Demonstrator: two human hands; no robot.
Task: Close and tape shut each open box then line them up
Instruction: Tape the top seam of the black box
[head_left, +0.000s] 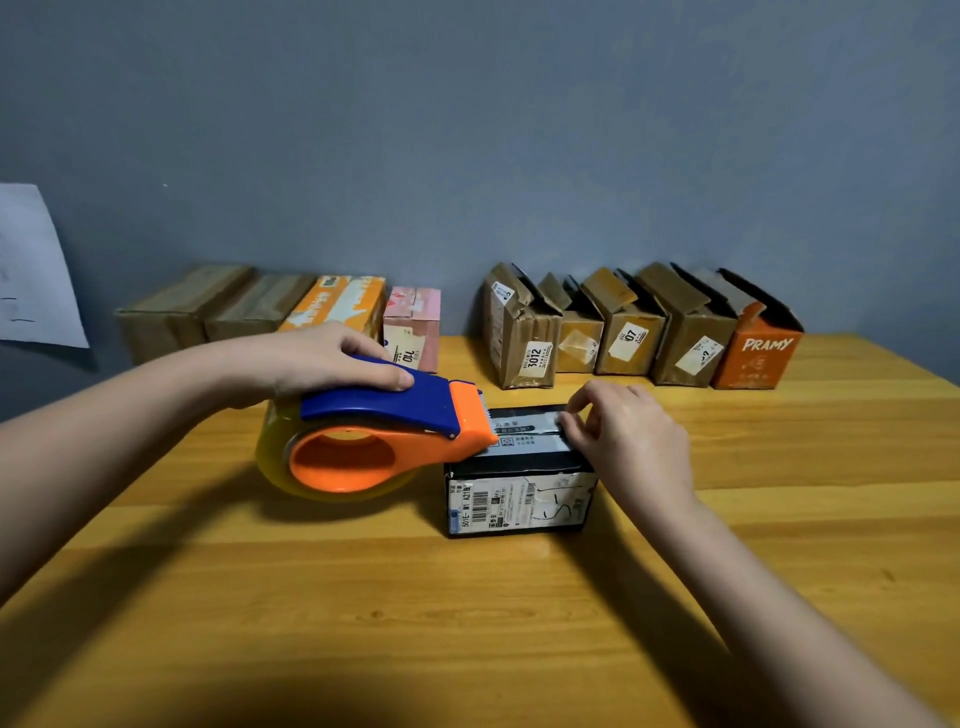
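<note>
Resting on a wooden table (779, 519), a small black box (519, 499) is seen near the middle of the view, its top flaps closed and a white shipping label stuck across its near side. A strip of clear tape (524, 431) is laid along the seam on top. A tape dispenser (374, 436) (blue handle, orange body, with a roll of clear tape mounted on it) is held against the box's left top edge, its orange nose touching the lid while the roll hangs beside the box above the table. The blue handle is gripped by the left hand (322, 358), with the fingers curled around it and the thumb laid flat along its top. The right hand (628, 436) is placed on the right end of the box top, fingers bent, with the fingertips pressed down on the tape at that end; whether the tape is pinched or only pressed cannot be told.

Along the grey wall (467, 130) at the far edge of the table, two groups of boxes are lined up. On the left, four closed boxes (291, 312) are set side by side, two brown, one orange and white, one pink. On the right, five boxes (639, 332) are stood together with their top flaps raised, the rightmost orange and marked PRAMY. A white sheet of paper (36, 270) is fixed to the wall at the far left.
</note>
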